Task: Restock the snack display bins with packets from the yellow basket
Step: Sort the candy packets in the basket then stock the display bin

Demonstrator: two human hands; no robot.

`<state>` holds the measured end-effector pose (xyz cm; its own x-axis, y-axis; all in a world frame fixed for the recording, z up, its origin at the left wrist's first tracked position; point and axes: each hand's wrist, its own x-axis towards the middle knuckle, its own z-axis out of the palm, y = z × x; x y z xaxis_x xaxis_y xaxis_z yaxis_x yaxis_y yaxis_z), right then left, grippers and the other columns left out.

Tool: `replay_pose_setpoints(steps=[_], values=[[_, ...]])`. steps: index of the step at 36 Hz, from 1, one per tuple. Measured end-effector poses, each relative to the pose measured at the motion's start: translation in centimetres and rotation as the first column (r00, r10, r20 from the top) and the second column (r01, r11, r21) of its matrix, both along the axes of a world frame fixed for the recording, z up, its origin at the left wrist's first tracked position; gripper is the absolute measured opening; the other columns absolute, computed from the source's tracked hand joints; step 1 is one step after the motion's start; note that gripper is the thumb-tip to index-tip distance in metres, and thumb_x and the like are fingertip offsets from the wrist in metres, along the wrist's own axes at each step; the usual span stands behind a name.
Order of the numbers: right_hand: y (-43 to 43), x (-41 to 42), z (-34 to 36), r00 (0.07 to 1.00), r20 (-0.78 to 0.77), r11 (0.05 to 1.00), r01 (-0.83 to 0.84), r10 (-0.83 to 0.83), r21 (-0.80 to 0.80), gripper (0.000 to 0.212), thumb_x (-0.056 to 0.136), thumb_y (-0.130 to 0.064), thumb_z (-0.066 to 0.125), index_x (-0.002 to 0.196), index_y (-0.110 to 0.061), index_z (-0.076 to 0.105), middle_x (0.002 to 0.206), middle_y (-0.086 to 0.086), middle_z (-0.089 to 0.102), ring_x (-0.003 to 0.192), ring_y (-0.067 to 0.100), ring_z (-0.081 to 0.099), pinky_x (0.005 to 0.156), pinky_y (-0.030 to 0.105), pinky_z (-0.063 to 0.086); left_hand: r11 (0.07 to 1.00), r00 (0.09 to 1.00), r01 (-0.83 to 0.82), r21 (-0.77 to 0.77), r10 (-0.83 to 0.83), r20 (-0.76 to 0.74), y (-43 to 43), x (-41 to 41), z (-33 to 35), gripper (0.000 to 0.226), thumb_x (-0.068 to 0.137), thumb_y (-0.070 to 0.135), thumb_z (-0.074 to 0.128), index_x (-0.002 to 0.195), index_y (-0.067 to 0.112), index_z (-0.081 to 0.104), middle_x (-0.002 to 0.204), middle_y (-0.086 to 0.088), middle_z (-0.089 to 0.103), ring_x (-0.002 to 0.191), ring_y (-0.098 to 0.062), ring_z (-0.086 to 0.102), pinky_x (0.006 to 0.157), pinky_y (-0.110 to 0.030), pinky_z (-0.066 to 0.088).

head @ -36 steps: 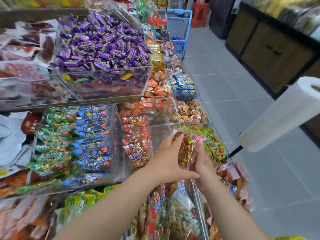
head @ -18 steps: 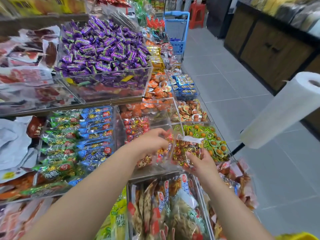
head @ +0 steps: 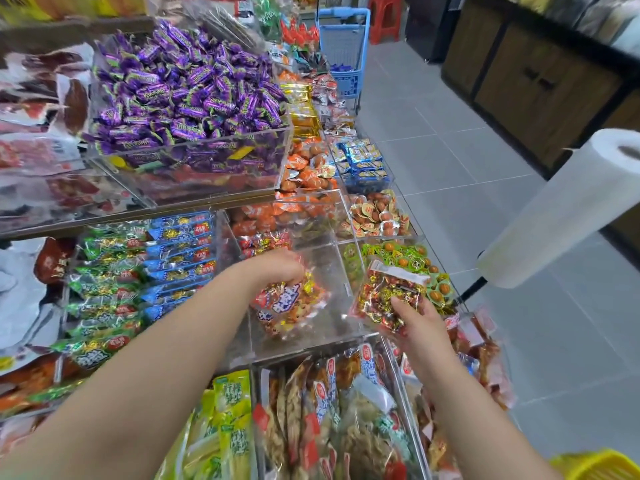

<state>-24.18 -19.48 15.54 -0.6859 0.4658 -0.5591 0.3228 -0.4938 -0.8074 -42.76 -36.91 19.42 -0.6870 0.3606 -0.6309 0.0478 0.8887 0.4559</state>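
Since a second ago the two hands are no longer meeting on one bag: the left hand (head: 277, 270) is now reaching down into the clear bin (head: 329, 337), while the right hand (head: 420, 323) is keeping the bag out to its right; the left hand's fingers are curling down over a heap of red packets (head: 289, 303) lying in that bin and touching its top, but the fingertips are hidden and blurred, so I cannot tell whether they are gripping any packet; the right hand is holding the clear bag (head: 386, 294) of gold-and-red wrapped snacks from below, thumb pressing on its front face; the bag is tilting up and away from the palm, its white top strip pointing toward the green-lidded cups (head: 391, 252) just beyond; the bag is hanging just right of the bin's right wall; the yellow basket (head: 602, 465) is showing only as a corner, well behind the right hand and beside that forearm; a white roll (head: 561, 209) is jutting in well to the right of the right hand; purple sweets (head: 187, 95) are piling up far beyond the left hand; green and blue packets (head: 138, 268) are lying in rows just left of the left forearm.
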Motion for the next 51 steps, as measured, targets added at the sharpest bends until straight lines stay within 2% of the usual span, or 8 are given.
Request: replay_pose_setpoints(steps=[6, 11, 22, 26, 28, 32, 36, 51], values=[[-0.3, 0.0, -0.7, 1.0, 0.0, 0.999, -0.016, 0.016, 0.047, 0.063, 0.087, -0.021, 0.066, 0.142, -0.02, 0.036, 0.132, 0.007, 0.056, 0.109, 0.026, 0.062, 0.093, 0.05, 0.05, 0.883, 0.917, 0.38, -0.275, -0.398, -0.01, 0.1, 1.6, -5.2, 0.033, 0.083, 0.01, 0.049, 0.112, 0.005, 0.064, 0.094, -0.007, 0.06, 0.082, -0.019, 0.053, 0.069, -0.031, 0.048], [-0.3, 0.2, -1.1, 1.0, 0.002, 0.996, -0.016, 0.016, 0.085, 0.061, 0.086, -0.026, 0.067, 0.139, -0.03, 0.038, 0.118, -0.007, 0.062, 0.101, 0.014, 0.066, 0.081, 0.04, 0.057, 0.927, 0.954, 0.182, -0.328, -0.248, -0.171, -0.7, 3.3, -8.9, 0.04, 0.08, 0.026, 0.057, 0.119, 0.015, 0.054, 0.078, 0.004, 0.046, 0.069, -0.013, 0.046, 0.055, -0.026, 0.038], [-0.4, -0.4, -1.9, 1.0, 0.012, 0.998, -0.011, 0.01, 0.059, 0.082, 0.081, -0.033, 0.071, 0.148, -0.031, 0.023, 0.153, 0.002, 0.027, 0.131, 0.027, 0.041, 0.101, 0.055, 0.042, 0.808, 0.771, 0.153, -0.569, -0.458, -0.443, -1.4, 1.8, -9.9, 0.094, 0.063, 0.025, 0.076, 0.138, 0.025, 0.019, 0.129, -0.009, 0.033, 0.123, -0.03, 0.031, 0.102, -0.053, 0.027], [-0.4, -0.7, -1.7, 1.0, 0.009, 0.999, 0.002, -0.002, 0.051, 0.076, 0.084, -0.025, 0.069, 0.147, -0.029, 0.026, 0.131, -0.005, 0.053, 0.098, 0.015, 0.063, 0.094, 0.052, 0.049, 0.782, 0.7, 0.202, -0.589, -0.536, -0.471, -1.3, 1.0, -9.3, 0.096, 0.067, 0.017, 0.071, 0.143, 0.026, 0.013, 0.141, -0.009, 0.028, 0.138, -0.034, 0.02, 0.107, -0.072, 0.009], [-0.4, -0.8, -1.5, 1.0, 0.006, 0.999, 0.01, -0.01, 0.048, 0.068, 0.086, -0.019, 0.067, 0.142, -0.035, 0.031, 0.1, -0.019, 0.063, 0.077, 0.008, 0.068, 0.088, 0.049, 0.053, 0.716, 0.629, 0.306, -0.627, -0.647, -0.432, -1.2, 1.3, -9.4, 0.097, 0.072, 0.017, 0.067, 0.147, 0.027, 0.008, 0.152, -0.008, 0.014, 0.144, -0.038, 0.003, 0.103, -0.076, -0.004], [-0.6, -0.7, -1.2, 1.0, 0.024, 0.999, 0.007, -0.008, 0.046, 0.072, 0.086, -0.023, 0.067, 0.146, -0.03, 0.027, 0.132, -0.005, 0.052, 0.101, 0.013, 0.062, 0.095, 0.051, 0.049, 0.403, 0.42, 0.514, -0.757, -0.888, -0.188, -1.0, 1.8, -10.1, 0.106, 0.079, 0.024, 0.067, 0.151, 0.034, -0.01, 0.16, -0.007, -0.019, 0.141, -0.039, -0.029, 0.097, -0.073, -0.022], [-0.5, -0.6, -1.1, 1.0, 0.015, 0.999, -0.026, 0.025, 0.041, 0.056, 0.087, -0.021, 0.065, 0.137, -0.028, 0.041, 0.094, -0.015, 0.067, 0.08, 0.011, 0.068, 0.09, 0.048, 0.053, 0.25, 0.386, 0.483, -0.839, -0.921, -0.052, -0.5, 1.7, -9.9, 0.095, 0.076, 0.026, 0.075, 0.151, 0.033, 0.018, 0.162, -0.01, -0.006, 0.143, -0.042, -0.022, 0.092, -0.081, -0.014], [-0.7, -0.6, 0.0, 0.994, -0.094, 0.995, -0.055, 0.047, -0.085, 0.021, 0.092, -0.015, 0.057, 0.099, -0.034, 0.052, 0.088, -0.015, 0.073, 0.087, 0.015, 0.071, 0.086, 0.05, 0.054, 0.228, 0.337, 0.471, -0.852, -0.939, -0.065, -0.7, 2.2, -9.7, 0.106, 0.082, 0.039, 0.068, 0.152, 0.032, -0.012, 0.157, -0.013, -0.025, 0.14, -0.043, -0.029, 0.098, -0.071, -0.023]])
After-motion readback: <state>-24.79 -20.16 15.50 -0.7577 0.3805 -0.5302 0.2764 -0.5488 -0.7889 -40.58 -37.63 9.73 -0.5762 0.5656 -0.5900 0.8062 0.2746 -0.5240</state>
